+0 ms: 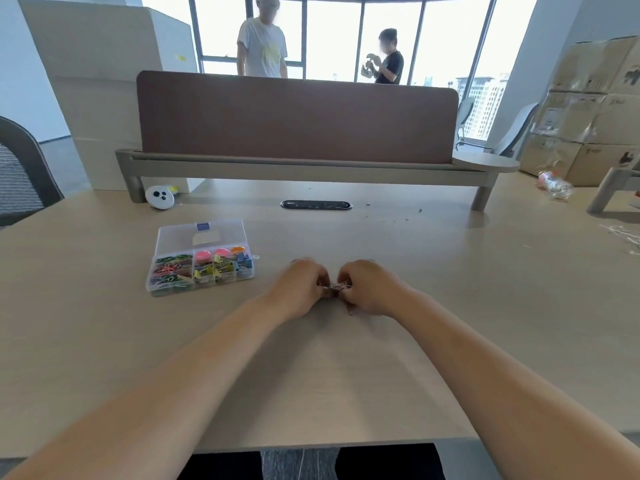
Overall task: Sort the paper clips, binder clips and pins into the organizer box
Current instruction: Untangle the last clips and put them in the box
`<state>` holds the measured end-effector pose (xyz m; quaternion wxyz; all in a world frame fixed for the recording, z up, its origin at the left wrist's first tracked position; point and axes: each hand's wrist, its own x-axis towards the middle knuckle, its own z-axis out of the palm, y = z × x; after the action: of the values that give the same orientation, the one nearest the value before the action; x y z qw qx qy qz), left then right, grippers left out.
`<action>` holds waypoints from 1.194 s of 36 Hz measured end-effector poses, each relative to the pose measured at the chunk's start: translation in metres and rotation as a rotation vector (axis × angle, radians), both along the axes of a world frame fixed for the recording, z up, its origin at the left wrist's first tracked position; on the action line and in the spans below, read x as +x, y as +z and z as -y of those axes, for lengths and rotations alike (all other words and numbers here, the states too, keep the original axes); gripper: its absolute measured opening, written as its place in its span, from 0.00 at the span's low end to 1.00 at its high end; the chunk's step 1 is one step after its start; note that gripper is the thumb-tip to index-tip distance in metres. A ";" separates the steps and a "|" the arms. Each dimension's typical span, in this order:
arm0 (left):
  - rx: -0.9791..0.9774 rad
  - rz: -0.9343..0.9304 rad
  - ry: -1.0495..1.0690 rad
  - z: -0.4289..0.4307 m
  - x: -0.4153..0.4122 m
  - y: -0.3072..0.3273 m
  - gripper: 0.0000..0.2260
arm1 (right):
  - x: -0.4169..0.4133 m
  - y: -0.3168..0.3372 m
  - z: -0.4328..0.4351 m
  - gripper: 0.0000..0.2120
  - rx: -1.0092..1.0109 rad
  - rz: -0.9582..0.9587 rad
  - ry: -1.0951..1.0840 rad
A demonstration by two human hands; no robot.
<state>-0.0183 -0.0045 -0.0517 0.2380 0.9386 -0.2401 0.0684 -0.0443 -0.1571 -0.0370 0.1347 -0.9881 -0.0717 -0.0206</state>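
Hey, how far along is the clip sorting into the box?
Largely done, it seems: the open organizer box already holds coloured paper clips and binder clips in separate compartments. In hand: the left hand and right hand together pinch a small clump of clips. Left: that clump has yet to go into the box.

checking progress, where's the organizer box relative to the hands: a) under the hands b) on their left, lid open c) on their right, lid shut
b: the organizer box sits left of the left hand and right hand, clear lid flipped back; both pinch a clump of clips.
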 end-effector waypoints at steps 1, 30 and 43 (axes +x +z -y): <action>0.007 -0.002 0.000 0.000 0.000 0.001 0.10 | 0.000 0.000 0.001 0.08 -0.004 0.004 0.000; -0.024 -0.027 0.011 -0.008 -0.010 0.023 0.05 | -0.005 0.017 0.016 0.03 0.090 0.002 -0.090; -0.014 -0.032 0.025 -0.010 -0.012 0.023 0.07 | -0.004 0.015 0.010 0.04 0.069 0.007 -0.118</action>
<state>-0.0303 0.0059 -0.0289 0.2474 0.9409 -0.2240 0.0582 -0.0488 -0.1670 -0.0221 0.1671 -0.9852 -0.0131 -0.0345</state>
